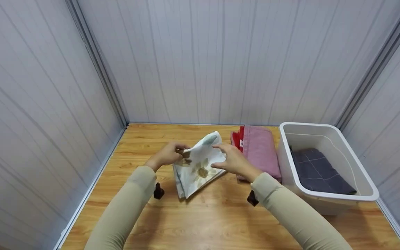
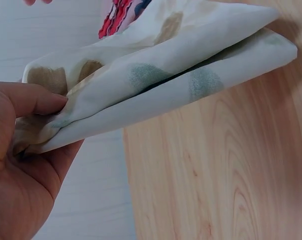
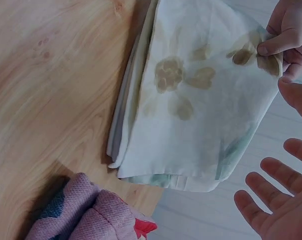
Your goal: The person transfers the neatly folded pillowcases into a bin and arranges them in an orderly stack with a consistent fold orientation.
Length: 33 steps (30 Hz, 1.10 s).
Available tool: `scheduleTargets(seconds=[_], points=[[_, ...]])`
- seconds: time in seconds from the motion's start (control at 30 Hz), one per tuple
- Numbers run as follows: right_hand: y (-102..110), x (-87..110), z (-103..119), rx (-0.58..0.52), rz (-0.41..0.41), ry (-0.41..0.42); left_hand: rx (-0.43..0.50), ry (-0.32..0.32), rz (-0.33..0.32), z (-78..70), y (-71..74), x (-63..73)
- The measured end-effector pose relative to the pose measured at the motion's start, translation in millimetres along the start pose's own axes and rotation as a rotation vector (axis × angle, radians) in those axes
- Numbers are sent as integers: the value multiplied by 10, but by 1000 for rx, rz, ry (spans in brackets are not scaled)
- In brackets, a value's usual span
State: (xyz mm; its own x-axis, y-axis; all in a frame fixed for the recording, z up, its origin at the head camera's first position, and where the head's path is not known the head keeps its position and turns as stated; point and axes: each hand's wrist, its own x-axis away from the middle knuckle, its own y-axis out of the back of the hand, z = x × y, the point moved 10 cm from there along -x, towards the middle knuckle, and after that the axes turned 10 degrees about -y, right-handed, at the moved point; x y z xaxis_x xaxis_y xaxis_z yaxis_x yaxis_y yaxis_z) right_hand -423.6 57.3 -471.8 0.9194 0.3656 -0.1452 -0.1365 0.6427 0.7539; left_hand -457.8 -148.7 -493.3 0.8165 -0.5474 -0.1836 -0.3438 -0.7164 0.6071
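A folded white cloth point(image 1: 203, 166) with brown flowers and green leaves tilts up off the wooden table in the middle of the head view. My left hand point(image 1: 168, 155) pinches its upper left corner, thumb on top and fingers beneath, as the left wrist view shows with the layered cloth point(image 2: 156, 75). On the other side, my right hand point(image 1: 233, 160) is beside the cloth with its fingers spread and nothing in them. The right wrist view shows those spread fingers point(image 3: 271, 192) just off the cloth's edge.
A folded pink cloth point(image 1: 260, 149) with a red part lies right of the white one. Beside it stands a white plastic bin point(image 1: 328, 198) holding a dark checked cloth point(image 1: 319, 170). Pale panel walls point(image 1: 203, 62) enclose the wooden table point(image 1: 200, 225) at the back and sides.
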Motion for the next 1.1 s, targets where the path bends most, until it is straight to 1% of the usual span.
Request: scheduleTargets(seconds=[0.07,0.27,0.47,0.63,0.83,1.0,1.1], points=[[12,-35,24,15,3,8,8,1,12,-28,-7,-3],[38,-102,95,48,8,39,20,-51,31,-150,10,-29],[29,-126,127,80,18,39,-12,-79,57,-250,19,-36],[-41,-152,161,83,59,22,-4,-98,105,-339,-34,-33],[-132,-190,197,101,76,30,25,-136,163,-445,-120,-46],[-194,-189,203,118,93,52,2,-186,175,-519,-162,-65],[-208,-180,191,124,90,61,-4,-194,174,-533,-168,-64]])
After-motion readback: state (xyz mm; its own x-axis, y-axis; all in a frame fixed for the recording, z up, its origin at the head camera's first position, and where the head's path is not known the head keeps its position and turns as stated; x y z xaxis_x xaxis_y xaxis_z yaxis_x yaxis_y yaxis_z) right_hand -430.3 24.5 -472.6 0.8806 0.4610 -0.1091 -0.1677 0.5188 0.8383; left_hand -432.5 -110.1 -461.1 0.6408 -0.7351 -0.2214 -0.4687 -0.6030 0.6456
